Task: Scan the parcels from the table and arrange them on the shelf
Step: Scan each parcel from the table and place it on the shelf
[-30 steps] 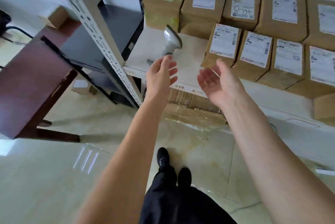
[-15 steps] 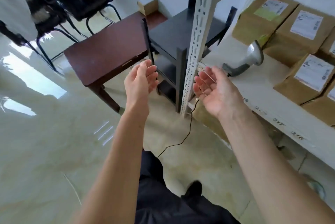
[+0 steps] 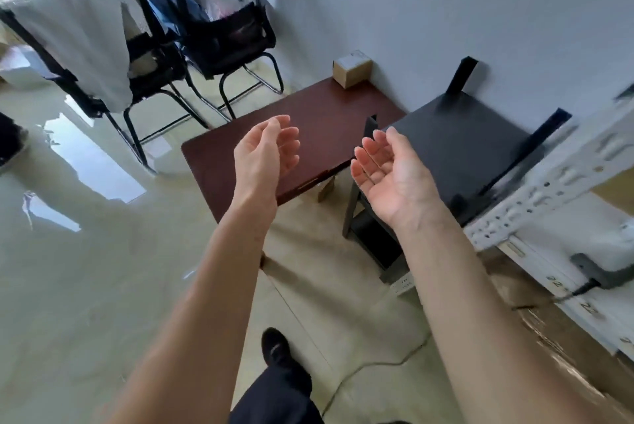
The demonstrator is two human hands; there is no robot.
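In the head view both bare arms reached forward from the bottom edge. The left hand (image 3: 266, 156) hung in the air over the near edge of the dark red surface (image 3: 329, 121), its fingers (image 3: 288, 142) loosely curled and holding nothing. The right hand (image 3: 387, 176) was palm-up just beside it, toward 3 o'clock, fingers relaxed and slightly bent, also empty. One small parcel (image 3: 352, 68) stood at the far corner of the surface against the wall, at about 12 o'clock from the hands and well apart from them. A black side table (image 3: 459, 149) stood against the surface's right end. At 3 to 4 o'clock ran the pale perforated rail of the shelf (image 3: 535, 197), with the grey handle of a scanner (image 3: 600, 272) lying on its board, a cable trailing down to the floor. Two black chairs (image 3: 219, 32) stood at 11 o'clock.
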